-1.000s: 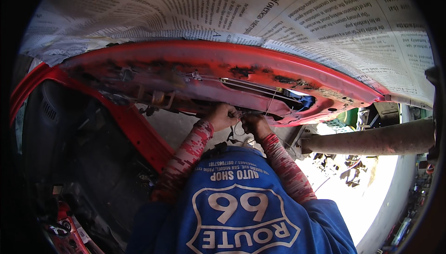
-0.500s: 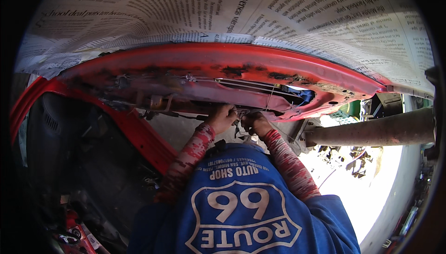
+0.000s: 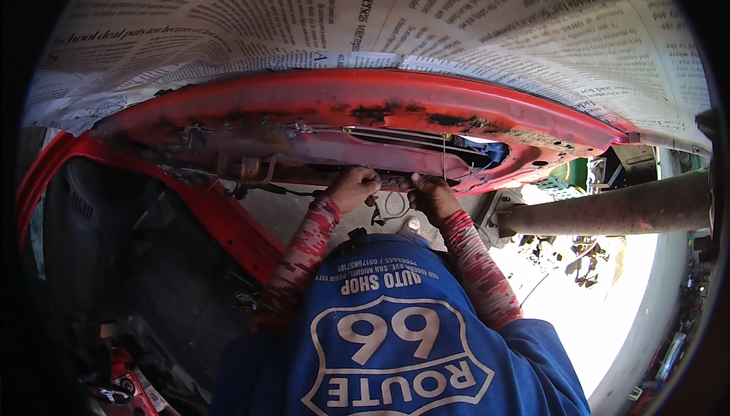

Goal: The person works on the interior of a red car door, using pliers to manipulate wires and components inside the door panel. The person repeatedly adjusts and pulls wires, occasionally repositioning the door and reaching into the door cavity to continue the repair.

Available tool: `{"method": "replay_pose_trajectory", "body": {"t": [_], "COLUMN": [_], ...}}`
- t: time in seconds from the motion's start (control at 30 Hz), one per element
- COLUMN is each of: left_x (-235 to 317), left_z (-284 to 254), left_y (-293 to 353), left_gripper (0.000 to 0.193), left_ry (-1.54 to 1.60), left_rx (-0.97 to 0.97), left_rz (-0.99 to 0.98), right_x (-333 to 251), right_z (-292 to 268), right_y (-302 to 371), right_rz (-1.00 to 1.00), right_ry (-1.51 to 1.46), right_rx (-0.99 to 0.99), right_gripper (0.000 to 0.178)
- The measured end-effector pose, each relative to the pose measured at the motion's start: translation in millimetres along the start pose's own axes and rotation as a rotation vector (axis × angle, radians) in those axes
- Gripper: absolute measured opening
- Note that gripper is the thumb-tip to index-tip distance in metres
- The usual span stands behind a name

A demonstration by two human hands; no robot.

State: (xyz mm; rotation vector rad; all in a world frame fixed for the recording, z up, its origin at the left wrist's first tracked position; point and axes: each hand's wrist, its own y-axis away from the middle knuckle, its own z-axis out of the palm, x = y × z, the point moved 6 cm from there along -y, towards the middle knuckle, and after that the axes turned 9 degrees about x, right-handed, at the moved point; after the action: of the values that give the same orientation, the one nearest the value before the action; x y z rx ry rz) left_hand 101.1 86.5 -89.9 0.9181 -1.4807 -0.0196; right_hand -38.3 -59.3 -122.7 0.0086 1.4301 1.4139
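A: Red car panel (image 3: pixel 365 104) up top, rusty, paint flaking, its long axis running left to right, newspaper (image 3: pixel 380 13) draped above it.

B: And the hands?

A: Both at its lower edge, mid-span. Left hand (image 3: pixel 353 188) has its fingers (image 3: pixel 369 180) curled tight against the metal; right hand (image 3: pixel 432 195) just beside, fingers bent too. What they grip, I cannot tell. Wires (image 3: pixel 391 207) dangle between them.

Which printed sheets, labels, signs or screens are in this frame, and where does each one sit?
Black-and-white newspaper sheets: spread across the top, draped over the rusty red metal panel.
White shield-shaped emblem on blue cloth: bottom centre, seen upside down, between the forearms.
Small white printed label: lower left among red parts, too small to detail.
No screens.
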Motion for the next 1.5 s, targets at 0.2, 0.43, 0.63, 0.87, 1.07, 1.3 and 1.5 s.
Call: {"method": "replay_pose_trajectory", "body": {"t": [0.2,0.43,0.63,0.87,1.07,1.3,1.5], "left_x": [6,8,14,16,18,44,-8], "left_z": [0,25,35,32,33,42,19], "left_y": [-3,-5,-4,-3,-8,23,101], "left_gripper": [0.018,0.021,0.021,0.019,0.02,0.03,0.026], "left_ry": [-0.13,-0.132,-0.263,-0.248,-0.309,-0.547,-0.305], "left_rx": [0.0,0.057,0.268,0.579,0.678,0.982,1.102], "left_rz": [0.133,0.182,0.27,0.257,0.245,0.478,0.605], "right_x": [-8,-19,-12,-22,-25,-31,-34], "right_z": [-3,-7,-11,-9,-6,-11,-19], "right_y": [-15,-3,-23,-29,-33,-64,-90], "right_rz": [-0.444,0.039,-0.06,-0.231,-0.213,-0.206,-0.115], "right_ry": [0.468,0.311,0.39,0.428,0.233,0.341,0.328], "right_rx": [-0.04,-0.231,-0.135,0.021,0.036,0.141,-0.083], "right_gripper": [0.023,0.024,0.028,0.026,0.026,0.024,0.023]}}
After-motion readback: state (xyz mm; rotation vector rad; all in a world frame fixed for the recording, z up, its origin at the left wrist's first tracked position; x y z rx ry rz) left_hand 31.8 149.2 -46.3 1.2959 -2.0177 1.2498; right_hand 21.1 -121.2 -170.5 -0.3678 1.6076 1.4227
